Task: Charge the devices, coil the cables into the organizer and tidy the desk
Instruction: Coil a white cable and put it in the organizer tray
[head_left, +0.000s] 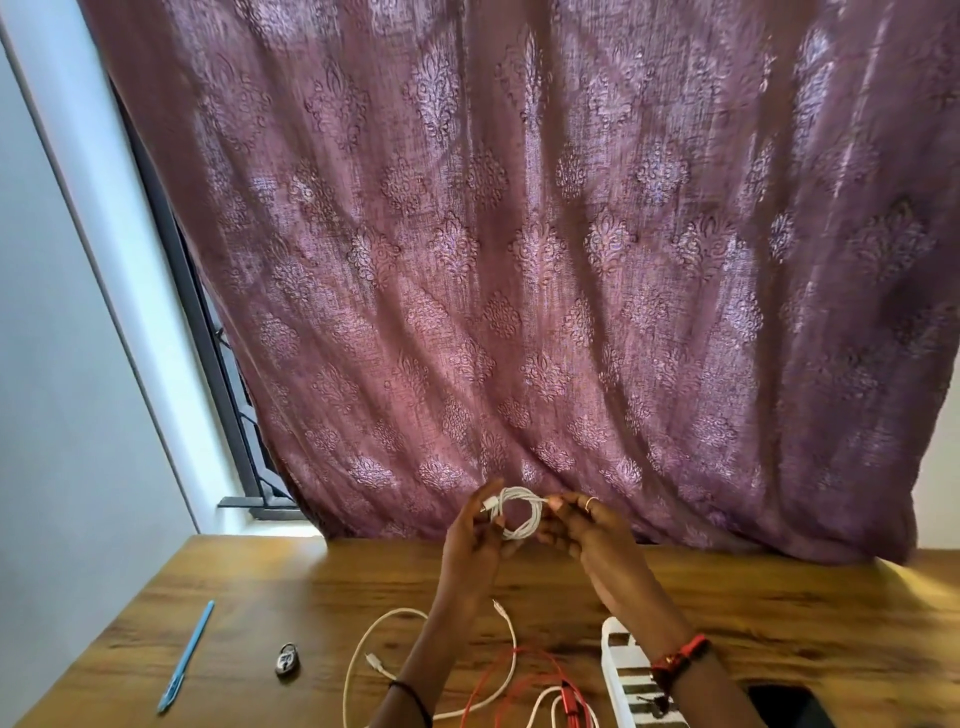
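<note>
— Wooden worktop (311, 587), purple patterned curtain (519, 260) hanging behind it. What do you have?

— I see both raised above the wood. My left hand (472, 535) curls round a coiled white cable (519, 512), and my right hand (587, 530) pinches the coil's other side. Below lie a loose white cable (363, 639), a red cable (524, 670) and a power strip (623, 660), with a blue pen (187, 657) far left.

Viewpoint: one wide-angle head camera, at the near edge of the desk (270, 587).
Facing: forward, only slightly down; the far curtain (519, 260) fills most of the frame.
Nearness: close; left hand (470, 540) and right hand (587, 530) sit low centre.
</note>
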